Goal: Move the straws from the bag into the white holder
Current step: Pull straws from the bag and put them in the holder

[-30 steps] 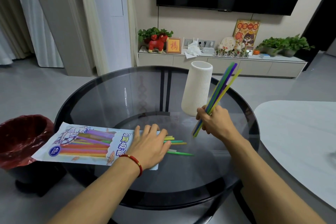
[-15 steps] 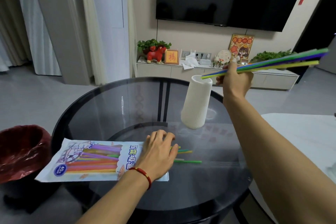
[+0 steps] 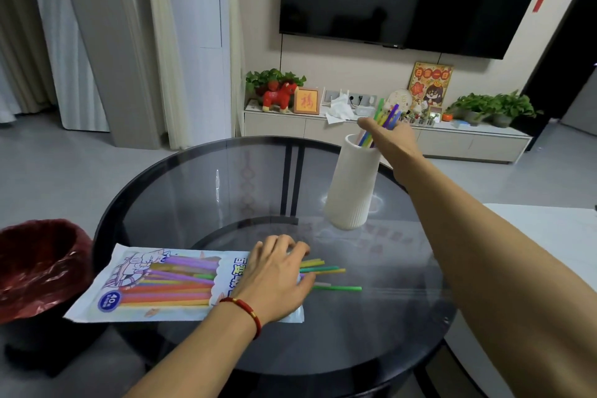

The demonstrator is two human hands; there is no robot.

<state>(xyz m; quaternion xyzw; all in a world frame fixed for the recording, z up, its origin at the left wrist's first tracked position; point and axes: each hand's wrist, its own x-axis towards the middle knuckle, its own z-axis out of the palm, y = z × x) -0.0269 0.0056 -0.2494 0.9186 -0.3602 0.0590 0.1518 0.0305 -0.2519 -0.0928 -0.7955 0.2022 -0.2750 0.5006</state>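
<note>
A tall ribbed white holder stands on the round glass table. A bundle of coloured straws stands tilted in its mouth, lower ends inside. My right hand is over the holder's rim with its fingers around the bundle. The straw bag lies flat at the table's near left, with many coloured straws inside. My left hand presses flat on the bag's open end. A few loose straws poke out from under it onto the glass.
A dark red bin stands on the floor left of the table. A white table top is at the right. Behind are a low cabinet with plants and ornaments, and a wall-mounted television.
My right hand swung the bundle from level above the holder to upright and lowered its ends into the holder. My left hand stayed on the bag.
</note>
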